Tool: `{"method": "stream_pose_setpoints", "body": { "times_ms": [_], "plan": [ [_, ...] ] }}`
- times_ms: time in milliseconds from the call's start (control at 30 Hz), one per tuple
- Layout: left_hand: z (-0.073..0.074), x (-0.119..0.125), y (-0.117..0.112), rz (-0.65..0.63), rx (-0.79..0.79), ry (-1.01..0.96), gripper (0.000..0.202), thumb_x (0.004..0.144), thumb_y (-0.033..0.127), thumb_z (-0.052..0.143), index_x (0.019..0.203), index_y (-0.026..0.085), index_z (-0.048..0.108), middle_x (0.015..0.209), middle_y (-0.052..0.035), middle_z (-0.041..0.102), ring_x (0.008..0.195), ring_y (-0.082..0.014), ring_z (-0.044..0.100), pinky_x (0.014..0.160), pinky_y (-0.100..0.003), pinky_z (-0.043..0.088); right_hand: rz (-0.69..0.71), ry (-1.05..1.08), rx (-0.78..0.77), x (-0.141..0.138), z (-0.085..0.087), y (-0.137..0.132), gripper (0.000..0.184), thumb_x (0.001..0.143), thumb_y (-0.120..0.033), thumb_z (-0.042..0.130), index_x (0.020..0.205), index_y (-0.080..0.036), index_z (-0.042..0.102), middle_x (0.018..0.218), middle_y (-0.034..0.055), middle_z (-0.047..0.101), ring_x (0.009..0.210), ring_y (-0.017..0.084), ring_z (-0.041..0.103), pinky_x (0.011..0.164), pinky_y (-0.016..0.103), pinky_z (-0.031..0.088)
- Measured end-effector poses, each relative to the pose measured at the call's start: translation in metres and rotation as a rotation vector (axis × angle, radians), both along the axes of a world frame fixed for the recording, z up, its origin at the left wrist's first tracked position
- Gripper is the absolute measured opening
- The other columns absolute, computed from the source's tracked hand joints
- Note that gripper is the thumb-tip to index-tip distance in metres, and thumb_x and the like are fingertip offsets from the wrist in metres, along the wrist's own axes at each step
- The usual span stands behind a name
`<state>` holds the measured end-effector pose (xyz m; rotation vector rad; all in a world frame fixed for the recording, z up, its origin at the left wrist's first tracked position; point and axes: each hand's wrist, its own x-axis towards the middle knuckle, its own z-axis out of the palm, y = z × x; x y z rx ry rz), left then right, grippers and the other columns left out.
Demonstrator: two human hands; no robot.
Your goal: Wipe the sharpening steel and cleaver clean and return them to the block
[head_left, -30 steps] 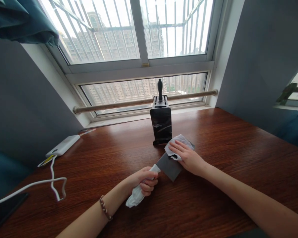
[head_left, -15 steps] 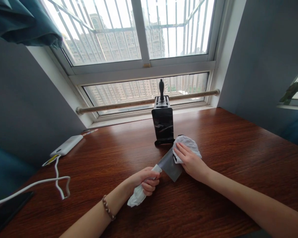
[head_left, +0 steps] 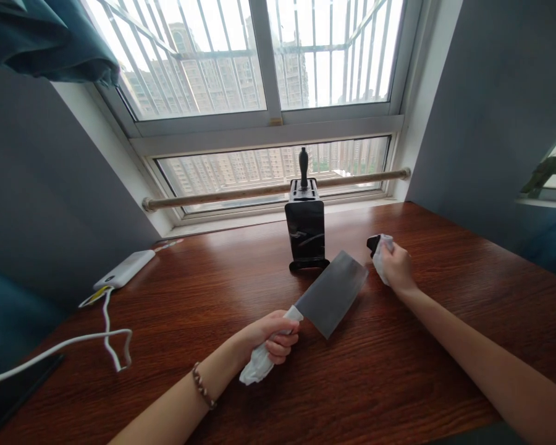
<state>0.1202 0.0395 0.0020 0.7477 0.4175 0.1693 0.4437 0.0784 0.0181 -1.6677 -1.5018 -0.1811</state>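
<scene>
My left hand [head_left: 275,339] is closed around the white-wrapped handle of a cleaver [head_left: 336,290]. The wide grey blade points away and to the right above the table, its whole face in view. Off the blade's right end, my right hand [head_left: 396,266] grips a bunched white cloth [head_left: 380,262] with a dark patch on its left side. A small gap separates the cloth from the blade. Just beyond the blade stands a black knife block [head_left: 306,232] with one dark-handled tool [head_left: 303,168] upright in it.
The brown wooden table [head_left: 204,272] reaches to the window sill. At the left lie a white power bank [head_left: 125,271], a white cable [head_left: 106,327] and a dark flat object [head_left: 21,395] at the table's edge. A rail [head_left: 222,199] crosses in front of the window.
My right hand has moved right and slightly back, lifting the cloth off the blade and bunching it. The blade's far end is now uncovered. My left hand has barely moved.
</scene>
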Motion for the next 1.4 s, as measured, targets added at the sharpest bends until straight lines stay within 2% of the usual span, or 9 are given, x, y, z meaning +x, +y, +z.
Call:
{"method": "stream_pose_setpoints", "body": {
  "times_ms": [67, 133, 233, 300, 367, 567, 833, 1100, 1400],
  "plan": [
    [0.001, 0.0, 0.0, -0.007, -0.003, 0.004, 0.012, 0.084, 0.025, 0.048, 0.076, 0.017, 0.046, 0.045, 0.01, 0.028, 0.032, -0.0019, 0.011, 0.033, -0.015, 0.017, 0.032, 0.018, 0.106, -0.005, 0.008, -0.008, 0.047, 0.093, -0.031, 0.017, 0.109, -0.005, 0.052, 0.09, 0.0198, 0.064, 0.084, 0.027, 0.06, 0.072, 0.039, 0.046],
    [0.002, 0.0, 0.0, -0.011, -0.011, 0.006, 0.012, 0.083, 0.026, 0.049, 0.075, 0.017, 0.046, 0.045, 0.0101, 0.028, 0.032, -0.0018, 0.011, 0.033, -0.015, 0.017, 0.216, -0.037, 0.171, -0.022, 0.012, -0.023, 0.041, 0.091, -0.028, 0.025, 0.12, -0.01, 0.047, 0.111, 0.0163, 0.058, 0.104, 0.024, 0.054, 0.086, 0.038, 0.043],
    [0.002, 0.0, 0.001, -0.012, -0.021, 0.005, 0.014, 0.083, 0.027, 0.05, 0.074, 0.017, 0.045, 0.044, 0.0105, 0.027, 0.032, -0.002, 0.01, 0.033, -0.015, 0.016, 0.735, -0.267, 0.139, -0.059, 0.009, -0.052, 0.039, 0.083, -0.021, 0.039, 0.12, -0.017, 0.051, 0.121, 0.007, 0.055, 0.117, 0.019, 0.045, 0.097, 0.033, 0.039],
    [0.001, 0.001, 0.003, -0.016, -0.028, 0.005, 0.015, 0.083, 0.027, 0.049, 0.073, 0.017, 0.045, 0.044, 0.0104, 0.027, 0.032, -0.0023, 0.01, 0.033, -0.015, 0.016, 1.11, -0.462, 0.002, -0.079, 0.005, -0.067, 0.05, 0.078, -0.012, 0.042, 0.127, -0.011, 0.044, 0.129, 0.0109, 0.047, 0.126, 0.02, 0.034, 0.102, 0.035, 0.034],
    [0.0, 0.001, 0.003, -0.018, -0.038, 0.005, 0.016, 0.084, 0.028, 0.049, 0.072, 0.017, 0.045, 0.044, 0.0103, 0.027, 0.032, -0.0023, 0.009, 0.033, -0.015, 0.017, 1.191, -0.533, -0.072, -0.09, 0.0, -0.074, 0.055, 0.075, -0.01, 0.044, 0.129, -0.008, 0.04, 0.135, 0.0131, 0.041, 0.129, 0.023, 0.028, 0.105, 0.039, 0.029],
    [0.003, 0.002, 0.004, -0.031, -0.06, 0.001, 0.02, 0.082, 0.028, 0.051, 0.068, 0.017, 0.042, 0.043, 0.0106, 0.027, 0.031, -0.0024, 0.007, 0.032, -0.015, 0.014, 0.943, -0.413, -0.139, -0.078, -0.003, -0.062, 0.053, 0.075, -0.007, 0.041, 0.128, -0.007, 0.043, 0.136, 0.0126, 0.039, 0.129, 0.023, 0.028, 0.106, 0.04, 0.029],
    [0.004, 0.002, 0.005, -0.017, -0.065, 0.009, 0.018, 0.084, 0.026, 0.048, 0.07, 0.017, 0.042, 0.044, 0.0098, 0.028, 0.032, -0.0029, 0.009, 0.033, -0.016, 0.015, 1.187, -0.504, -0.165, -0.082, 0.003, -0.07, 0.05, 0.077, -0.013, 0.045, 0.127, -0.012, 0.045, 0.136, 0.0067, 0.04, 0.129, 0.021, 0.029, 0.107, 0.038, 0.026],
    [0.002, 0.001, 0.006, -0.01, -0.089, 0.011, 0.023, 0.084, 0.026, 0.048, 0.065, 0.017, 0.039, 0.044, 0.0099, 0.026, 0.032, -0.0021, 0.007, 0.033, -0.015, 0.014, 0.584, -0.417, -0.126, -0.06, -0.01, -0.042, 0.04, 0.078, -0.013, 0.046, 0.117, -0.01, 0.056, 0.125, 0.0116, 0.052, 0.119, 0.024, 0.043, 0.101, 0.037, 0.037],
    [0.0, 0.001, 0.006, -0.009, -0.089, 0.008, 0.022, 0.083, 0.024, 0.047, 0.065, 0.017, 0.039, 0.044, 0.0099, 0.026, 0.032, -0.0022, 0.006, 0.033, -0.015, 0.014, 0.309, -0.471, -0.206, -0.06, -0.014, -0.041, 0.028, 0.077, -0.013, 0.045, 0.098, -0.005, 0.063, 0.105, 0.0213, 0.061, 0.1, 0.031, 0.055, 0.085, 0.041, 0.047]
  ]
}}
